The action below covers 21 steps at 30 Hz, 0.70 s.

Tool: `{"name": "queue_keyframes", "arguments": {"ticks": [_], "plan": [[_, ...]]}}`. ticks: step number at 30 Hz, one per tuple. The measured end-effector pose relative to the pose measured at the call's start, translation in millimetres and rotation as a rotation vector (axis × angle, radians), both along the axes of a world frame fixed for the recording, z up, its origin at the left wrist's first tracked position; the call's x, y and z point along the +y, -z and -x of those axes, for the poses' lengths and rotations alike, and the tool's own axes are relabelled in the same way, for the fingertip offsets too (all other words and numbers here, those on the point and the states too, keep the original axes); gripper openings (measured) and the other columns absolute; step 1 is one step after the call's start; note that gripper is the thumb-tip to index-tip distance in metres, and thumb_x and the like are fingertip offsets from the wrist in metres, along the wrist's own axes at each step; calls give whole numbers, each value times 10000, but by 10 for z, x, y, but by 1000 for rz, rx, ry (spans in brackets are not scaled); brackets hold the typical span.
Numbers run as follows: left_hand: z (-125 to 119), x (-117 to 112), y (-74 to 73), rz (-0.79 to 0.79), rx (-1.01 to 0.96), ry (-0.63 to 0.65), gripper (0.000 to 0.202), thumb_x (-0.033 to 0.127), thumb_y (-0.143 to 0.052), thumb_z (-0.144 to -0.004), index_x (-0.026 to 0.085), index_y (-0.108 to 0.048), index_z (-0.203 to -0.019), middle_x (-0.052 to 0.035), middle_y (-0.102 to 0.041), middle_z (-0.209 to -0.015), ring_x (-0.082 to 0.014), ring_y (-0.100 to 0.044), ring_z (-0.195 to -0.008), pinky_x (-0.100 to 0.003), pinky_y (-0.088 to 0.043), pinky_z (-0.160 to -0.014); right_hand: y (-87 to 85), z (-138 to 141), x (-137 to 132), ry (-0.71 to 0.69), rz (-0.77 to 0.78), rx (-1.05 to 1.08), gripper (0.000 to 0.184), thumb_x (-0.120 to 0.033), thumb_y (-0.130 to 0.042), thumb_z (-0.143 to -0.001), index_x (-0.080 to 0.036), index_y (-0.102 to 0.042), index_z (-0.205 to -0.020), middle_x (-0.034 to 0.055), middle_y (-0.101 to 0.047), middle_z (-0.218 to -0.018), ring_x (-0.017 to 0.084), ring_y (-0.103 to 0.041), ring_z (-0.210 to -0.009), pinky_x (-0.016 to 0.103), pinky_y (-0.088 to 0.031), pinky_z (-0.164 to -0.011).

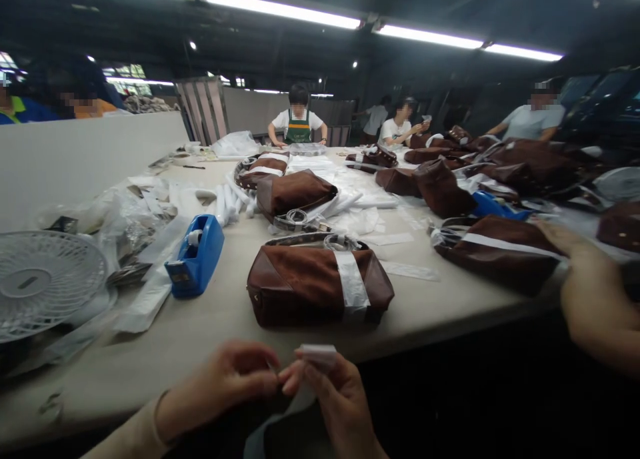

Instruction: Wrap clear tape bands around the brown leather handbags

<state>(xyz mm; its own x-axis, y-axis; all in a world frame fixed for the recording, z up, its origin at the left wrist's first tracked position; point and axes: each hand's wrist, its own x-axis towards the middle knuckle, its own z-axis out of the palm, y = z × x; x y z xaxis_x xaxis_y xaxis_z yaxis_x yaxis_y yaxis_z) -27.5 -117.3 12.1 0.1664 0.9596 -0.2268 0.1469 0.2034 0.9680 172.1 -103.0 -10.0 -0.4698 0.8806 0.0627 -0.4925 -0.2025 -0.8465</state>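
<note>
Folded white strip pinched shut in my right hand, just off the table edge; left hand curled alongside, its grip unclear. Taped brown suede bag lies ahead.

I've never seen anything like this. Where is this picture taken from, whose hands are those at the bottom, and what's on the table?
This picture comes from a camera worn on a person's head, looking forward and down, so the two bare hands at the bottom are that person's own. The right hand pinches a small white folded piece, and the left hand is close beside it. On the pale work table lie brown bags wrapped with white bands, a blue tape dispenser and a white fan. A co-worker stands across the table. The hand at the right edge seems to be someone else's.
</note>
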Motion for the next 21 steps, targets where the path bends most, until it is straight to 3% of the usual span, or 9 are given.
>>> {"name": "queue_keyframes", "arguments": {"ticks": [2,4,6,9,11,14,16,18,21], "plan": [[274,288,-55,-142,97,-342,485,586,-728,-686,172,-696,-936,-56,-679,-805,-203,-616,-758,-270,-488,-600,9,-90,16,-194,-48,39,387,-379,-695,-836,-146,-613,-1134,78,-719,-710,211,-705,-718,337,-534,-734],[455,570,-47,-64,3,-513,565,582,-769,-634,157,-669,-992,-69,-677,-950,-196,-620,-866,-247,-507,-659,61,-122,46,-417,-19,-28,546,-373,-721,-809,-138,-519,-1259,88,-722,-729,201,-697,-655,308,-523,-660],[508,797,-2,149,-188,-475,573,532,-810,-614,137,-661,-1002,-82,-678,-949,-186,-633,-845,-238,-519,-674,160,-87,87,-516,26,-134,627,-359,-749,-768,-123,-478,-1282,97,-721,-742,180,-684,-625,250,-493,-604],[423,1024,5,364,-332,-393,461,413,-819,-656,108,-666,-964,-84,-682,-815,-170,-637,-678,-237,-525,-587,352,23,151,-476,108,-217,548,-397,-728,-738,-98,-512,-1144,112,-710,-702,170,-652,-555,215,-456,-528],[338,1131,-92,402,-352,-378,311,313,-772,-716,91,-670,-908,-83,-678,-756,-159,-622,-593,-235,-520,-532,459,90,190,-414,189,-218,521,-451,-691,-728,-102,-506,-1067,129,-705,-692,191,-655,-554,246,-472,-532],[244,1253,-363,379,-436,-333,134,188,-615,-822,82,-674,-879,-78,-688,-747,-146,-635,-582,-225,-539,-549,513,176,276,-340,295,-188,566,-506,-689,-673,-112,-503,-1034,127,-696,-689,230,-672,-606,318,-503,-593],[209,1293,-550,341,-487,-310,174,160,-522,-872,79,-676,-885,-76,-693,-746,-141,-648,-591,-220,-550,-565,450,241,383,-318,300,-152,579,-497,-702,-658,-118,-513,-1053,103,-691,-713,248,-684,-664,349,-512,-641],[187,1279,-679,317,-517,-293,212,154,-479,-893,77,-675,-880,-82,-697,-740,-145,-655,-589,-232,-564,-574,314,307,539,-275,199,-142,524,-469,-655,-735,-110,-521,-1093,83,-684,-757,250,-693,-732,368,-510,-689],[168,1150,-729,289,-554,-295,203,138,-478,-883,93,-676,-887,-87,-712,-774,-161,-673,-618,-269,-591,-620,17,349,826,-92,-24,-208,400,-425,-479,-922,-96,-541,-1140,67,-668,-874,216,-676,-837,373,-506,-740]]}}
